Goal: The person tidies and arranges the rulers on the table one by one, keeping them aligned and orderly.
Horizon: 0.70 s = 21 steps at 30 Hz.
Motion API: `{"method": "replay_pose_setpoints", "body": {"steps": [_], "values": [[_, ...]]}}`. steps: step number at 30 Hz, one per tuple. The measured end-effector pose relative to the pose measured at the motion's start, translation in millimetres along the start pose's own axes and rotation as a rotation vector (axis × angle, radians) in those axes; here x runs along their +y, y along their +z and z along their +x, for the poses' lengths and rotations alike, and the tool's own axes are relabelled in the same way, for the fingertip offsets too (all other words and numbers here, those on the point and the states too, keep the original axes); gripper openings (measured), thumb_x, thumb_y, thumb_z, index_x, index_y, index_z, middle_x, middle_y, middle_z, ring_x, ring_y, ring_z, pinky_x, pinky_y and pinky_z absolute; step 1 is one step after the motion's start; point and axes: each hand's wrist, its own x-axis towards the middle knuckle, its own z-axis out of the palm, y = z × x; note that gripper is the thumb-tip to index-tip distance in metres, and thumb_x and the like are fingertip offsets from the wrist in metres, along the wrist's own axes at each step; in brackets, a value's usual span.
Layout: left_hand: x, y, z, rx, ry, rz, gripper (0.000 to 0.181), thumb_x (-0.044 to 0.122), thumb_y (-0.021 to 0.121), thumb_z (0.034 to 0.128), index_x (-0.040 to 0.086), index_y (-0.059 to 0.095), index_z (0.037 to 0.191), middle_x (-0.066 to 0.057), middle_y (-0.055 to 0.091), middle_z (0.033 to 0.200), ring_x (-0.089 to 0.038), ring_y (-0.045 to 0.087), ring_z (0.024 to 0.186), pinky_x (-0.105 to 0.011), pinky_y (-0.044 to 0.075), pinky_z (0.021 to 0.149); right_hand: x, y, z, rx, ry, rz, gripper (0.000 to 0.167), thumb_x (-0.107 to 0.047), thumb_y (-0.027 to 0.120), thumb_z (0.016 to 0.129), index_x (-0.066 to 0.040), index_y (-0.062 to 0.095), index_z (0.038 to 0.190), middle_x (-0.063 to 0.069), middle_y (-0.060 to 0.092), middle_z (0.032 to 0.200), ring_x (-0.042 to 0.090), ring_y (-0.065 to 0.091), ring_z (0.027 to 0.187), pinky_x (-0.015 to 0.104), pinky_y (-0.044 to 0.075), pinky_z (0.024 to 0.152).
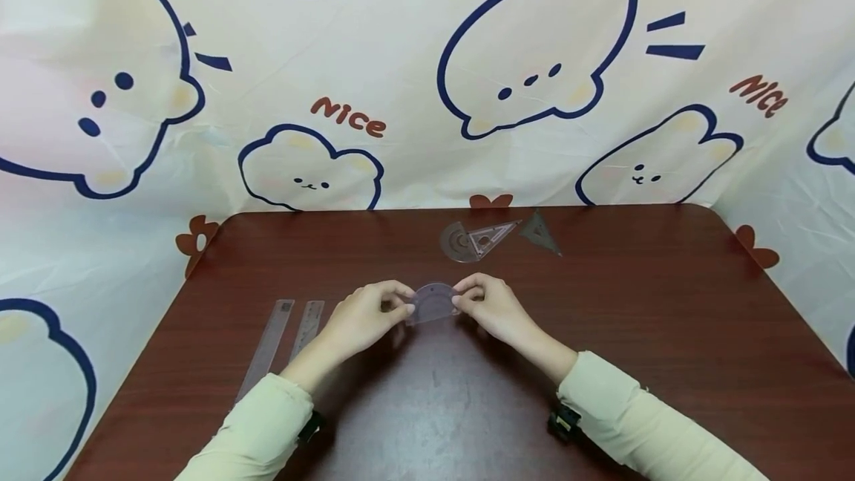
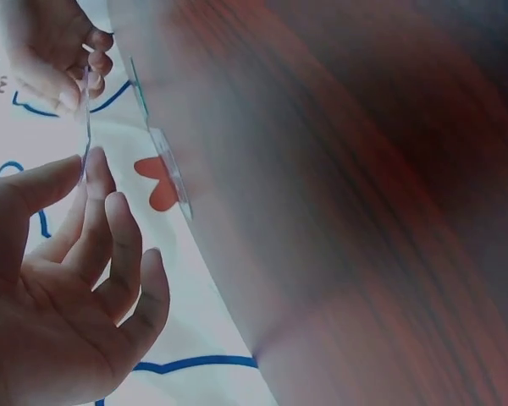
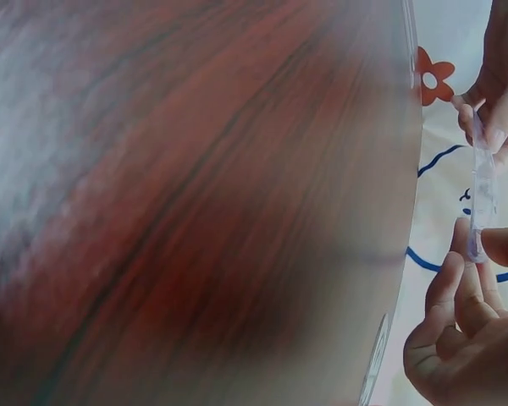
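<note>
A clear, purplish protractor (image 1: 434,303) is held up above the middle of the table, its curved edge toward the far side. My left hand (image 1: 370,315) pinches its left end between thumb and forefinger, the other fingers loosely bent. At the opposite end my right hand (image 1: 494,308) pinches it the same way. Both wrist views show the protractor (image 3: 483,190) nearly edge-on, spanning the gap between the hands. In the left wrist view the left hand (image 2: 76,279) is close, its thumb and fingertip meeting on the thin sheet.
Two clear rulers, a longer one (image 1: 267,347) and a shorter one (image 1: 308,329), lie left of my left forearm. Toward the far edge of the brown table (image 1: 634,332) lie another protractor (image 1: 457,242), a clear set square (image 1: 493,237) and a greenish set square (image 1: 539,233). A printed cloth (image 1: 414,58) hangs behind.
</note>
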Motion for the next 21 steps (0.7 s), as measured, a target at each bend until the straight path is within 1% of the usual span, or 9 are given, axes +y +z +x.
{"method": "replay_pose_setpoints", "body": {"steps": [6, 13, 16, 18, 21], "values": [[-6.4, -4.7, -3.4, -0.036, 0.001, -0.032, 0.018, 0.026, 0.071, 0.0934, 0.021, 0.071, 0.11, 0.014, 0.068, 0.079, -0.01, 0.061, 0.072, -0.036, 0.045, 0.069, -3, 5, -3.5, -0.019, -0.008, -0.012, 0.013, -0.013, 0.07, 0.092, -0.007, 0.068, 0.103, -0.002, 0.07, 0.077, 0.025, 0.06, 0.059, 0.03, 0.047, 0.053], [-15.6, -12.7, -12.4, -0.067, -0.003, -0.098, 0.019, 0.023, 0.071, 0.0933, 0.016, 0.07, 0.111, 0.011, 0.069, 0.077, -0.015, 0.064, 0.075, -0.037, 0.047, 0.075, -5, 15, -7.2, -0.053, -0.029, -0.013, 0.012, -0.012, 0.073, 0.09, -0.006, 0.07, 0.1, 0.001, 0.071, 0.079, 0.023, 0.063, 0.063, 0.031, 0.049, 0.052], [-20.3, -14.6, -16.7, -0.077, -0.012, -0.114, 0.017, 0.021, 0.071, 0.0933, 0.015, 0.07, 0.11, 0.009, 0.069, 0.077, -0.017, 0.064, 0.073, -0.036, 0.047, 0.073, -6, 19, -8.6, -0.075, -0.023, -0.008, 0.011, -0.012, 0.074, 0.089, -0.007, 0.071, 0.098, 0.0, 0.071, 0.078, 0.022, 0.064, 0.063, 0.032, 0.05, 0.052], [-23.2, -15.2, -19.2, -0.085, -0.017, -0.12, 0.017, 0.021, 0.071, 0.0932, 0.015, 0.07, 0.109, 0.009, 0.069, 0.078, -0.017, 0.063, 0.073, -0.036, 0.047, 0.071, -7, 20, -9.6, -0.085, -0.019, -0.025, 0.01, -0.013, 0.074, 0.089, -0.008, 0.071, 0.097, -0.001, 0.07, 0.078, 0.022, 0.064, 0.062, 0.032, 0.051, 0.052], [-27.4, -15.8, -22.4, -0.098, -0.021, -0.125, 0.017, 0.021, 0.071, 0.0933, 0.014, 0.07, 0.109, 0.009, 0.069, 0.079, -0.016, 0.063, 0.073, -0.036, 0.047, 0.072, -9, 23, -11.0, -0.086, -0.014, -0.09, 0.009, -0.018, 0.076, 0.088, -0.013, 0.072, 0.094, -0.005, 0.068, 0.075, 0.02, 0.064, 0.06, 0.032, 0.05, 0.054]]}}
